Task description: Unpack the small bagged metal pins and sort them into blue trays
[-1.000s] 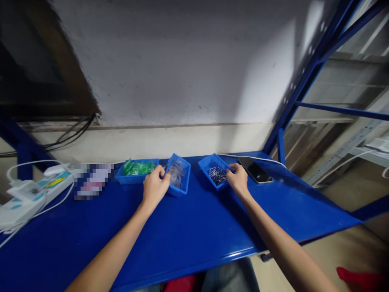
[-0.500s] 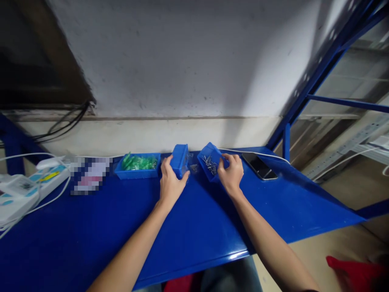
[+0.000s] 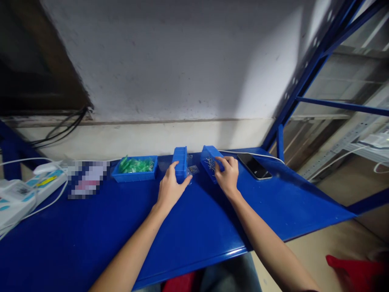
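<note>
Tipped onto its side since one second ago, with mouth toward the right: middle blue box (image 3: 180, 156), with clear packets (image 3: 193, 169) on the bench (image 3: 188, 227) just beside. Around its near end, left hand (image 3: 181, 172) with thumb and fingers spread wide. Over right blue box (image 3: 209, 149) of metal pins (image 3: 209, 163), right hand (image 3: 216, 165) with bent fingers; pinching or not, cannot tell. Step in hand, as judged: emptying one box, feeling inside the other. For the next move, hold tipped box steady and avoid scattering pins.
</note>
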Tool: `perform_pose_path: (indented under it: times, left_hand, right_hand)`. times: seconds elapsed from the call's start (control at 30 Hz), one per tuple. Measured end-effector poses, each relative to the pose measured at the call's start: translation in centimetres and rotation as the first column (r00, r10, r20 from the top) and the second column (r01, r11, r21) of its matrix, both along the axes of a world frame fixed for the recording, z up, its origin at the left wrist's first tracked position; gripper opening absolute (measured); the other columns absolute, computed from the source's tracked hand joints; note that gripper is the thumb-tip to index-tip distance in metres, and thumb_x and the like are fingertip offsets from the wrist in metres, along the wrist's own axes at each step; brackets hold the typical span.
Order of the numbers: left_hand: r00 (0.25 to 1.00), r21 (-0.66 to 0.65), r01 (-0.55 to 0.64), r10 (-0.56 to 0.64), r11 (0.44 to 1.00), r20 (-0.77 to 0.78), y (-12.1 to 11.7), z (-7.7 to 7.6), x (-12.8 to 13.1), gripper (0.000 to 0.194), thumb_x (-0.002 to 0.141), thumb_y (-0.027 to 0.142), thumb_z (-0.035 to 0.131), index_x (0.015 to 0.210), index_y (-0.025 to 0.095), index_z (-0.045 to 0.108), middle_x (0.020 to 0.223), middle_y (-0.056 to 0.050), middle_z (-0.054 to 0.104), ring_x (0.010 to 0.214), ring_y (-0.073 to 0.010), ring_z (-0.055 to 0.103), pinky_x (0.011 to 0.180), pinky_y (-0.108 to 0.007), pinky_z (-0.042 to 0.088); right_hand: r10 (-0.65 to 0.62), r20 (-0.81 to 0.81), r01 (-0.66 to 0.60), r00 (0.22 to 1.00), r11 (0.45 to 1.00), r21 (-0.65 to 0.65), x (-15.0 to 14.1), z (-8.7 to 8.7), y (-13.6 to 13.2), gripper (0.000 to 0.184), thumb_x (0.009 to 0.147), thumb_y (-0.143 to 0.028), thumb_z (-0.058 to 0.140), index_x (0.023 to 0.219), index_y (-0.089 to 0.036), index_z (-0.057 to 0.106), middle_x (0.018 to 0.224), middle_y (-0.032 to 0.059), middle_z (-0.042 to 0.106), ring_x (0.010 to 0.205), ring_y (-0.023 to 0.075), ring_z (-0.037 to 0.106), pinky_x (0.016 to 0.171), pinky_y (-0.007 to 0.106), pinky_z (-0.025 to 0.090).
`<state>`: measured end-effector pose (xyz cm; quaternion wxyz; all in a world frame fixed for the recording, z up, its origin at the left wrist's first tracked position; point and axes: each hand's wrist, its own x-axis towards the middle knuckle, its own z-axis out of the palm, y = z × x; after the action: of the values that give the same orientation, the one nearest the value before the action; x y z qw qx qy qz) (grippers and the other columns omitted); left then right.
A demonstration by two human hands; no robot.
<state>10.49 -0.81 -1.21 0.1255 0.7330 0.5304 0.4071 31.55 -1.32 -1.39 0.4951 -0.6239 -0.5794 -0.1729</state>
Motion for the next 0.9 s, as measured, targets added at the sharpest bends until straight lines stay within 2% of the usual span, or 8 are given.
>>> perform_pose_path:
  times: [0.17,0.27,0.33,0.4,0.47,0.6,0.77,0.9]
  left_hand:
    - [0.999,0.009,0.045,-0.044,0.999,-0.030,-0.2,0.5,0.2,0.060,0.078,0.039,0.061,0.130,0.022,0.036,0.121,-0.012,0.058,0.108,-0.0284,0.057,0.088,-0.042,0.048]
    - [0.997,0.040,0.025,-0.022,0.999,-0.072,-0.2,1.1,-0.3,0.056,0.076,0.039,0.062,0.126,0.024,0.042,0.117,-0.010,0.061,0.106,-0.0280,0.059,0.086,-0.040,0.049]
    - [0.995,0.075,0.013,-0.006,0.997,-0.095,-0.2,1.5,-0.8,0.055,0.076,0.039,0.061,0.126,0.025,0.044,0.117,-0.008,0.062,0.105,-0.0270,0.060,0.085,-0.040,0.050]
    - [0.994,0.117,0.024,-0.011,0.993,-0.110,-0.2,1.7,-1.1,0.055,0.076,0.039,0.060,0.127,0.026,0.044,0.120,-0.007,0.060,0.106,-0.0260,0.059,0.085,-0.039,0.050]
    - [0.992,0.154,0.054,-0.035,0.987,-0.122,-0.2,1.8,-1.3,0.055,0.076,0.040,0.060,0.127,0.026,0.044,0.123,-0.006,0.059,0.108,-0.0252,0.058,0.087,-0.039,0.049]
    - [0.989,0.178,0.080,-0.056,0.981,-0.138,-0.1,1.9,-1.6,0.055,0.076,0.041,0.060,0.127,0.026,0.046,0.123,-0.006,0.059,0.107,-0.0246,0.059,0.088,-0.039,0.049]
    - [0.990,0.183,0.063,-0.038,0.981,-0.137,-0.1,2.5,-2.0,0.052,0.075,0.041,0.061,0.123,0.025,0.050,0.114,-0.005,0.064,0.099,-0.0231,0.063,0.086,-0.037,0.050]
    - [0.991,0.263,0.071,-0.037,0.962,-0.132,-0.1,2.8,-2.4,0.046,0.075,0.037,0.061,0.118,0.025,0.053,0.119,-0.005,0.062,0.105,-0.0224,0.060,0.089,-0.036,0.049]
  right_hand:
    - [0.126,-0.100,-0.126,0.987,0.992,0.006,-1.2,0.0,-0.4,0.021,0.081,-0.029,0.054,0.098,-0.020,0.062,0.097,0.0094,0.052,0.092,0.0231,0.052,0.084,0.039,0.044]
    - [0.086,-0.252,-0.111,0.964,0.990,-0.089,-1.3,-0.2,-0.4,0.048,0.074,-0.037,0.060,0.116,-0.017,0.052,0.107,0.0128,0.050,0.096,0.0258,0.054,0.083,0.040,0.046]
    - [0.026,-0.332,-0.092,0.943,0.978,-0.187,-1.1,-0.2,-0.4,0.060,0.071,-0.043,0.061,0.122,-0.016,0.045,0.101,0.0124,0.056,0.087,0.0259,0.058,0.075,0.040,0.047]
    - [0.000,-0.350,-0.094,0.937,0.964,-0.249,-0.8,-0.2,-0.3,0.059,0.072,-0.044,0.059,0.122,-0.017,0.045,0.091,0.0095,0.062,0.076,0.0245,0.060,0.069,0.037,0.048]
    - [0.002,-0.323,-0.090,0.946,0.962,-0.259,-0.5,-0.1,-0.4,0.052,0.072,-0.041,0.058,0.119,-0.019,0.048,0.088,0.0080,0.065,0.071,0.0234,0.061,0.067,0.036,0.048]
    - [0.008,-0.266,-0.071,0.964,0.972,-0.226,0.2,0.1,-0.5,0.046,0.071,-0.032,0.056,0.114,-0.018,0.052,0.094,0.0094,0.067,0.075,0.0237,0.062,0.071,0.036,0.048]
    - [0.085,-0.246,-0.133,0.966,0.973,-0.186,0.8,-0.1,-0.4,0.049,0.067,-0.024,0.055,0.116,-0.017,0.053,0.104,0.0106,0.065,0.083,0.0241,0.062,0.076,0.036,0.048]
    - [0.129,-0.263,-0.176,0.956,0.970,-0.165,1.1,-0.4,-0.2,0.052,0.066,-0.023,0.055,0.117,-0.016,0.052,0.108,0.0116,0.063,0.088,0.0247,0.061,0.079,0.037,0.047]
